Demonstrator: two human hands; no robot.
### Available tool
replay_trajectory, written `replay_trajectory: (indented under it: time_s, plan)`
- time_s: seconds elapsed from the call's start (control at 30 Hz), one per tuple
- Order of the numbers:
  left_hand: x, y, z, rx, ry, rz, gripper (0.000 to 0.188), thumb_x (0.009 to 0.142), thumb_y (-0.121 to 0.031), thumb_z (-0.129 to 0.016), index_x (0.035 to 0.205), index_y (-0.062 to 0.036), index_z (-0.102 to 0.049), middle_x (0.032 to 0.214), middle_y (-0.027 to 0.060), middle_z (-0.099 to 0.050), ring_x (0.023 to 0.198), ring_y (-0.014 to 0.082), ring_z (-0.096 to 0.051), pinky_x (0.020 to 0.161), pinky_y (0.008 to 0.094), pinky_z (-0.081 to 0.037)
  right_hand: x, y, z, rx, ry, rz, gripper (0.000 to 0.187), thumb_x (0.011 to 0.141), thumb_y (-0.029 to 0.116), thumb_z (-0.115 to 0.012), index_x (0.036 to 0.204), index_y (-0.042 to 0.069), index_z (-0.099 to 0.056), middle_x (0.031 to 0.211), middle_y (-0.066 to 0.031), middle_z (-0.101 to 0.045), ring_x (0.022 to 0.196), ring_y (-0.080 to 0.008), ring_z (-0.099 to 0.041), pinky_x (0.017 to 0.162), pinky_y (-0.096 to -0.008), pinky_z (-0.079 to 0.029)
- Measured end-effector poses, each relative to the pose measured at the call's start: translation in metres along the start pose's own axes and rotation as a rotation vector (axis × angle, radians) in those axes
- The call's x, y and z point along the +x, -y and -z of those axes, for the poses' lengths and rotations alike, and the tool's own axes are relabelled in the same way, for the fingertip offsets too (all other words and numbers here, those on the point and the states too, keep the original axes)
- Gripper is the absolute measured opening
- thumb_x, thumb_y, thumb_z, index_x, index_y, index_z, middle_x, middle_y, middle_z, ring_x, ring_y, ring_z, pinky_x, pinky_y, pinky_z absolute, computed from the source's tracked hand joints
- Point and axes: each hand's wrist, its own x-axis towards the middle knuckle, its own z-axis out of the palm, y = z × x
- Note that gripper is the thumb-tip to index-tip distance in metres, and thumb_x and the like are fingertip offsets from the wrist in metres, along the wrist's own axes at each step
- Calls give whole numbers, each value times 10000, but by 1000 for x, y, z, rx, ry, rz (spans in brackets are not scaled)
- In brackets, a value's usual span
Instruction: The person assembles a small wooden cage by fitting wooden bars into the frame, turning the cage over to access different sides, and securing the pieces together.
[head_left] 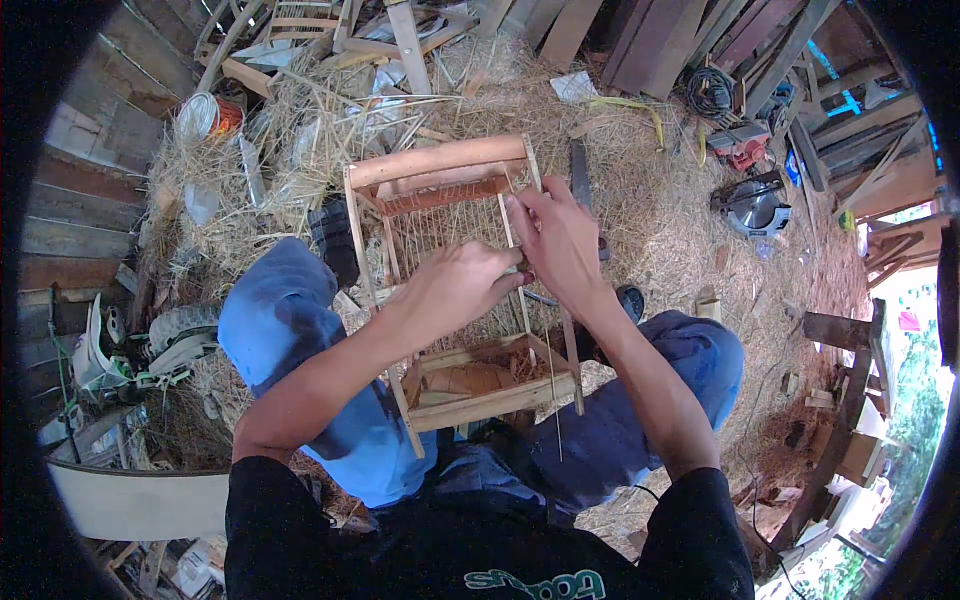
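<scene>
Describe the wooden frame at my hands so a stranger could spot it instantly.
Find the two bent legs in blue trousers over the straw-strewn floor. Between the knees, the left hand and right hand are at the right side of a pale wooden frame. Unlike the loose boards beyond, it is joined into an open, cage-like box.

From my end I count two hands point(465, 278) point(562, 242), one wooden frame point(440, 160), two knees point(280, 300) point(695, 360), one can point(199, 116), one cable coil point(710, 92).
</scene>
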Motion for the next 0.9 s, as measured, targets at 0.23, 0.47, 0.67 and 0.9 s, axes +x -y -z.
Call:
replay_trajectory:
  time_s: [0.23,0.47,0.67,0.9]
  plan:
    - [2,-3,-1,-52,-24,-1,217,941,-217,-699,994,-7,-703,783,266,-671,801,458,-682,737,548,-545,2,0,-2,35,-14,-43,237,992,220,-615,908,11,-687,1043,-222,-656,807,-429,-689,699,-515,-559]
    - [1,-2,-2,-58,-24,0,230,943,-221,-693,968,7,-699,771,264,-673,802,449,-694,732,543,-551,5,-2,-2,120,32,-68,233,974,208,-655,909,-12,-693,966,-229,-626,802,-419,-645,718,-488,-506]
    - [2,-1,-3,-62,-15,12,220,923,-202,-724,1015,-3,-711,811,269,-677,806,462,-676,746,540,-544,5,-8,-4,139,41,-68,227,965,176,-629,869,-27,-664,969,-228,-610,794,-446,-657,723,-531,-532]
    - [2,-2,-3,-110,-26,-18,222,922,-197,-724,1009,7,-707,810,277,-673,801,466,-677,733,534,-538,5,-8,-5,153,50,-73,214,955,150,-627,861,-41,-655,967,-236,-606,803,-454,-650,736,-532,-528]
